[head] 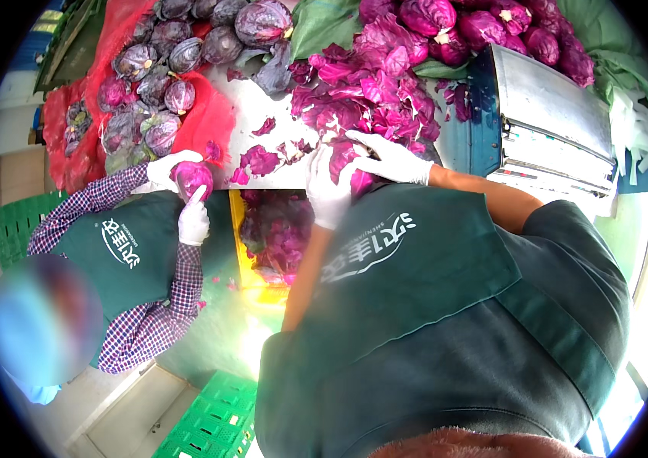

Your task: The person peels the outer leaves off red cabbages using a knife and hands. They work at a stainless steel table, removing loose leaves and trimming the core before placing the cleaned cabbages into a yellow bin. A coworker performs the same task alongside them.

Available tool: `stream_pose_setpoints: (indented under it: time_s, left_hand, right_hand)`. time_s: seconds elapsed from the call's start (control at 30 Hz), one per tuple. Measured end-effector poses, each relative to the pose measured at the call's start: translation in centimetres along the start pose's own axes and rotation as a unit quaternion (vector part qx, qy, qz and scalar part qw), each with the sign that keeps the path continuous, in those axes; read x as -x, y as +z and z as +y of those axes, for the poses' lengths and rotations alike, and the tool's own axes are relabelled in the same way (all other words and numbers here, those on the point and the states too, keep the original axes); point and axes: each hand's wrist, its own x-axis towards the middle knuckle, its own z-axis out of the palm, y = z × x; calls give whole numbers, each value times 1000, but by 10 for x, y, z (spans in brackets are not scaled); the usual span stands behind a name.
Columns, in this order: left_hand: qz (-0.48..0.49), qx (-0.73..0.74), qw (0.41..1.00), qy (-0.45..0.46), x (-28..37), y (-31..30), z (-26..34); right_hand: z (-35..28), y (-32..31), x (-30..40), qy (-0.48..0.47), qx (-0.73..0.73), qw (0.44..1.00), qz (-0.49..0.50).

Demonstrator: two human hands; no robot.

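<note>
Both my hands wear white gloves and hold one red cabbage at the table's front edge, just before my green apron. My left hand grips its left side, with the fingers pointing away from me. From the right, my right hand lies across its top and right side. Against the far side of this cabbage rests a heap of loose purple cabbage leaves. Whether a tool is in either hand cannot be told.
A co-worker on the left holds another red cabbage. Unpeeled cabbages lie on red netting; smoother ones are piled at the back right. A metal machine stands right. Below the table edge, a yellow crate holds leaves.
</note>
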Motion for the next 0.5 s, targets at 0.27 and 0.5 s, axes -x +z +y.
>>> stream_pose_setpoints:
  time_s: [0.27, 0.5]
  left_hand:
    - [61, 208, 928, -302, -10, -8, -7]
    - [146, 425, 785, -426, -30, -17, 5]
  right_hand:
    - [-13, 11, 5, 2, 39, 999, 27]
    - [2, 12, 16, 16, -46, 998, 26]
